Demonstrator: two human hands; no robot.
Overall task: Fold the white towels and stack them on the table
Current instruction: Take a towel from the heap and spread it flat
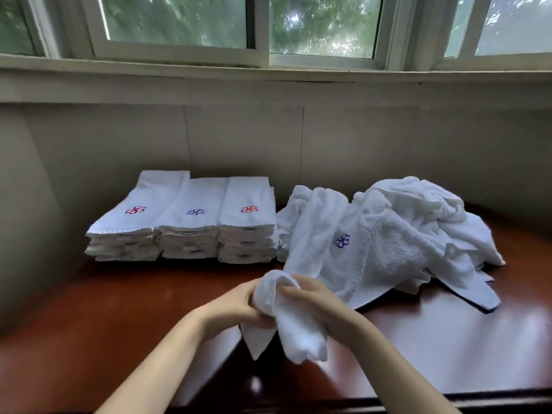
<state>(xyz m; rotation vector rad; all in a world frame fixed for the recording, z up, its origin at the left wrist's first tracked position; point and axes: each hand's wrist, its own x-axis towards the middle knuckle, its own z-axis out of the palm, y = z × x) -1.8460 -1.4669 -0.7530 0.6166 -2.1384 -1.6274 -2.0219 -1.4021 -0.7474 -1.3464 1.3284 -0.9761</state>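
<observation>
Both my hands hold one crumpled white towel (298, 333) above the front middle of the dark wooden table (119, 309). My left hand (236, 306) grips its bunched upper part from the left. My right hand (313, 297) pinches the same bunch from the right. The towel trails up and back into a loose heap of unfolded white towels (403, 234) at the right, one showing a blue flower mark. Three stacks of folded white towels (185, 222) stand side by side at the back left, with red, blue and red marks on top.
A grey wall (268, 138) rises right behind the stacks and the heap, under a window sill (268, 73). The table's front edge (448, 398) runs along the bottom right. Bare polished wood lies in front of the stacks at the left.
</observation>
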